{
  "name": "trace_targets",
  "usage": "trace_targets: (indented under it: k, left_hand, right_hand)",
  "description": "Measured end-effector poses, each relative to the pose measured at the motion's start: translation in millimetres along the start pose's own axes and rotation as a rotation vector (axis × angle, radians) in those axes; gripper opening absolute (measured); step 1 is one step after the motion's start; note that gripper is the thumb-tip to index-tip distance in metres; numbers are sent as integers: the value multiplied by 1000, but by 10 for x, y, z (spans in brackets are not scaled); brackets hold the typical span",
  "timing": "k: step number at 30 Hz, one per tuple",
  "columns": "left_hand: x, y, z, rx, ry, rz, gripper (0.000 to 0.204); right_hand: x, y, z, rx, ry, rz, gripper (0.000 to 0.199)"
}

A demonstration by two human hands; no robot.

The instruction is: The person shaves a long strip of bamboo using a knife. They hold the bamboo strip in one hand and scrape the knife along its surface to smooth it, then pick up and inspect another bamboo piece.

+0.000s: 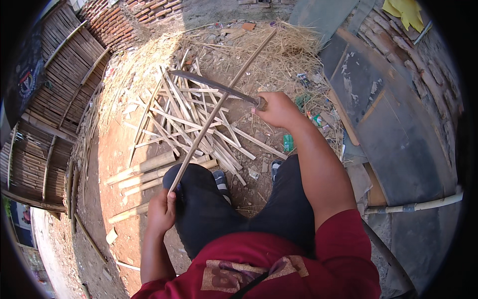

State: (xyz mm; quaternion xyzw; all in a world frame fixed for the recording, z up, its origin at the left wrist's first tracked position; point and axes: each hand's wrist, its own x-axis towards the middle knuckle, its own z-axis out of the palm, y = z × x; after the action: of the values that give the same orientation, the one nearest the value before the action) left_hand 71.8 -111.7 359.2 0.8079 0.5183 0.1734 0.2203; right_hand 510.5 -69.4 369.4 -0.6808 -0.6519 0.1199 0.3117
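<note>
A small green packet (288,142) lies flat on the dirt just beside my right forearm; more crumpled wrappers (311,115), green and red-white, sit past it.

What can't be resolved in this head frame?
- Head view: near end of the bamboo stick sits inside the left hand.
- Knife handle is wrapped by the right hand; grip shape is unreadable.
- Feet are partly covered by the knees.
- Litter beside the right hand is too small to identify.

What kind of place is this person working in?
Probably an outdoor yard used for bamboo work: bare earth strewn with split bamboo strips, dry straw by a brick wall, and woven bamboo panels along the side.
</note>
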Motion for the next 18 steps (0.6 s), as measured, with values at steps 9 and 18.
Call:
trace_targets:
  k: [9, 18]
  left_hand:
    - [-455, -322, -24, -67, -166, -171, 51]
    - [-665, -466, 118, -103, -83, -160, 53]
  right_hand:
    - [-340, -632, 168, -263, -293, -298, 31]
    - [10, 0, 167, -31, -100, -51, 33]
